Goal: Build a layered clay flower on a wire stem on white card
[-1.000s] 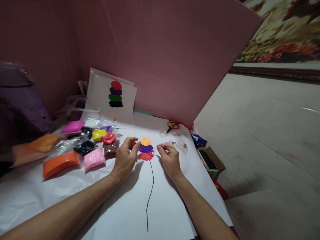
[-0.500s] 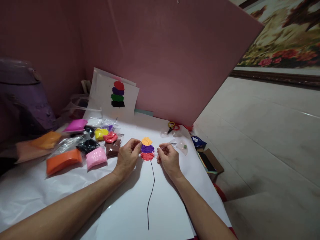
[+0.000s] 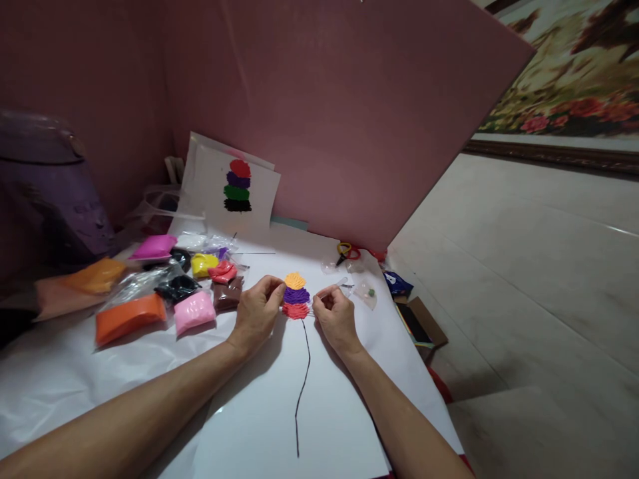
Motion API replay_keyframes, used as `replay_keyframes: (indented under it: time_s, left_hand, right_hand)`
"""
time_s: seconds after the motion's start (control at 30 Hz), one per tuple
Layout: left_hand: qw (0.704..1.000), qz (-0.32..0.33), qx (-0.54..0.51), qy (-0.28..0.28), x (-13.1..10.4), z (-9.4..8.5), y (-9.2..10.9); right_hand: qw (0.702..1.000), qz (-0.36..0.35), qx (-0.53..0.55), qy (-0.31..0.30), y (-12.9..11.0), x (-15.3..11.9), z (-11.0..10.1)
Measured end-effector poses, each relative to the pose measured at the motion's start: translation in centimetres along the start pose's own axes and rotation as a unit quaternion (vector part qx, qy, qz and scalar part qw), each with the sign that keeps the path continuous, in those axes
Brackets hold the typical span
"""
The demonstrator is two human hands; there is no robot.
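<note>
On a white sheet (image 3: pixel 249 412) lies a stack of three modelling clay pieces: a yellow-orange one (image 3: pixel 295 281), a purple one (image 3: pixel 296 295) and a red one (image 3: pixel 295 311), all with ridged surfaces. A dark wavy line (image 3: pixel 304 379) runs down the sheet beneath them. My left hand (image 3: pixel 258 305) is closed in a pinch close by their left edge. Over at the right edge, my right hand (image 3: pixel 333 311) has its thumb and fingertips pressed together. Whatever either pinch holds is too small to make out. Faint pale lines show beside the red piece.
Several clay packets, among them orange (image 3: pixel 130 320), pink (image 3: pixel 195 313) and brown (image 3: pixel 228 294), lie to the left. Scissors (image 3: pixel 343 253) rest at the back. A card with coloured clay (image 3: pixel 207 193) leans against the wall. A purple bottle (image 3: pixel 54 193) stands far left.
The view has shifted slightly, moving the whole scene a little to the right. Both hands keep their pinches on either side of the clay, with only slight finger movement.
</note>
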State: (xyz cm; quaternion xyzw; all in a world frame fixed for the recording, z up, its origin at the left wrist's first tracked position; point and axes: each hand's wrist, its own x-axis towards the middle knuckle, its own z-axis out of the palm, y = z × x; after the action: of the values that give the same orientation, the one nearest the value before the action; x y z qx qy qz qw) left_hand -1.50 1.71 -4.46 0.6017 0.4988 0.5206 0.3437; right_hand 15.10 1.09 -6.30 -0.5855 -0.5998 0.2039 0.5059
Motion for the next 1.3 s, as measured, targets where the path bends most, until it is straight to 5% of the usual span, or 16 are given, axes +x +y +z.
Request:
replay_keyframes:
  time_s: [1.3]
  left_hand:
    - [0.999,-0.014,0.042,-0.003,-0.01,0.01,-0.15]
  right_hand:
    - [0.997,0.044,-0.069,0.019,0.00,0.43,0.11]
